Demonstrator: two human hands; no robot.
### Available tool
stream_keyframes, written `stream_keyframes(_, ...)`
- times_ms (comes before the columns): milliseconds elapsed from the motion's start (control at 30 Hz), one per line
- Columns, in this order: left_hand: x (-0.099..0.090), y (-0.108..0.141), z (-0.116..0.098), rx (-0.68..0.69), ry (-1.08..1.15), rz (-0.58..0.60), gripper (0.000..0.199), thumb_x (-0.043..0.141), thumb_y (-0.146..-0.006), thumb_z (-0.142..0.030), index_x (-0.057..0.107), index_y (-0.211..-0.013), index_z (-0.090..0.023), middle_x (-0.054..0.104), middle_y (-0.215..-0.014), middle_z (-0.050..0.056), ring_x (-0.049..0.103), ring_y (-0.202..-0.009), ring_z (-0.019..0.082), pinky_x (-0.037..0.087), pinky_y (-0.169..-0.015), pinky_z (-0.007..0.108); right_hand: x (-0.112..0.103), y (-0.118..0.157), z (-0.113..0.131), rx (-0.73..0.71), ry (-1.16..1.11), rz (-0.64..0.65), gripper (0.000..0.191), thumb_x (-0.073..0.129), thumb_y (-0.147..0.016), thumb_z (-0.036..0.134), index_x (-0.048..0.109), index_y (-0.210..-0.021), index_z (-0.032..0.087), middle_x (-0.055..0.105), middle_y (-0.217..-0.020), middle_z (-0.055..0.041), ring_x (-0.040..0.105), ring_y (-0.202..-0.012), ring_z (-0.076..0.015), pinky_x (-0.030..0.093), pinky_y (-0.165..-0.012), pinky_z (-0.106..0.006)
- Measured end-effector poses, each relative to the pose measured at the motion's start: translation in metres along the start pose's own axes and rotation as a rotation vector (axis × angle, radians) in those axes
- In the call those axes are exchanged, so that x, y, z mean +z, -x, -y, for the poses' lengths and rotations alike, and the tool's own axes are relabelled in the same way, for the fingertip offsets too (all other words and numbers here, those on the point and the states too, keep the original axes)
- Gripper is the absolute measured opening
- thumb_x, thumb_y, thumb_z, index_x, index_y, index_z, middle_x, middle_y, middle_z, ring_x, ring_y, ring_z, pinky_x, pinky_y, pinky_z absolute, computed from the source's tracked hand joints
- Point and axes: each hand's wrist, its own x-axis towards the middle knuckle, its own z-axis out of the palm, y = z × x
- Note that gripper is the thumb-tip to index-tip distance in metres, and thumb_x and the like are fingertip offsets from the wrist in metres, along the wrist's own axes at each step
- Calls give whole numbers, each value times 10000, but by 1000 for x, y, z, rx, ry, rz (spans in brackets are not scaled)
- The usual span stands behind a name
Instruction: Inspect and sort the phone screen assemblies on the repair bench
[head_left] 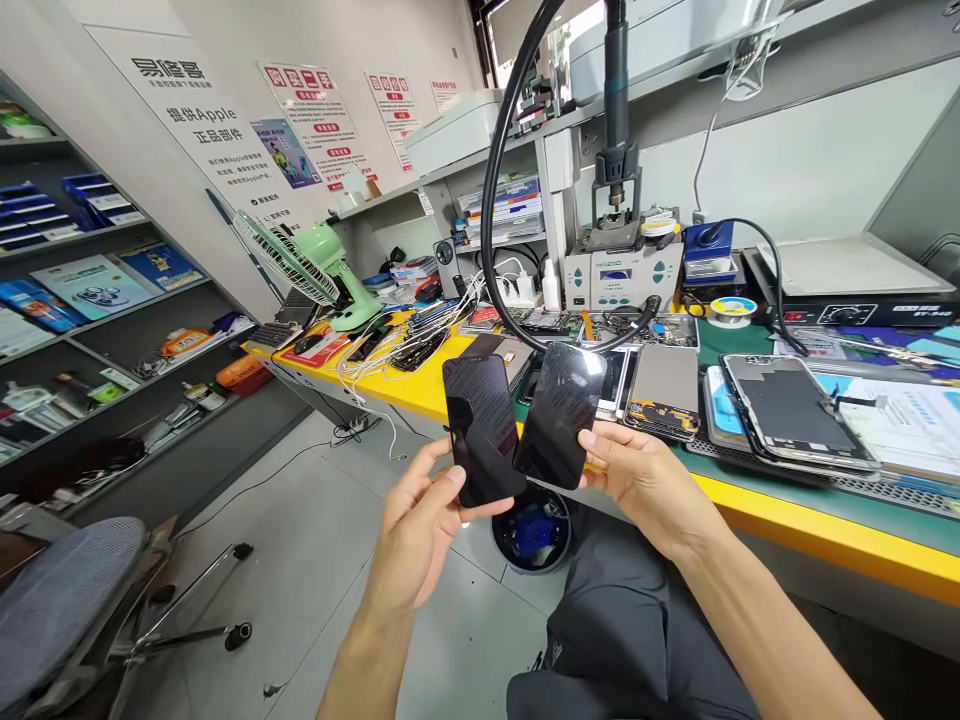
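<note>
My left hand (pixel 426 515) is closed on a dark phone-sized screen (pixel 484 430), thumb on its lower left edge and fingers beneath. Another black screen (pixel 561 415), glossy with reflections at its top, is gripped by my right hand (pixel 637 475) at the lower right edge. Both pieces are tilted upright in front of the bench edge, and their inner edges meet or overlap low down; whether they touch I cannot tell. Behind the right one, a grey tablet-like part (pixel 664 385) lies on the bench.
An opened device (pixel 795 405) lies on a stack at the right. A thick black hose (pixel 489 190) arches over the bench (pixel 750 508). A green fan (pixel 352 280) and tangled white cables stand left. Below are a bin (pixel 531 530) and a chair (pixel 71 600).
</note>
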Motion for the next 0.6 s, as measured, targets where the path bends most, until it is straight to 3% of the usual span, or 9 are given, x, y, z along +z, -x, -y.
stream_keyframes(267, 0, -4, 5, 20, -5, -20, 278, 621, -907, -243, 595, -1176, -177, 729, -1101, 100, 701, -1007, 303, 554, -900, 601, -4, -1, 0, -26, 14, 46, 179, 782, -823, 327, 716, -765, 172, 586, -780, -24, 521, -721, -144, 487, -656, -281)
stream_keyframes(600, 6, -1, 3, 19, -66, -17, 282, 613, -920, -278, 610, -1188, -188, 726, -1110, 85, 694, -1012, 278, 559, -915, 564, -5, 1, 2, -36, 19, 94, 180, 766, -835, 340, 728, -772, 175, 576, -771, -25, 511, -725, -153, 477, -694, -304)
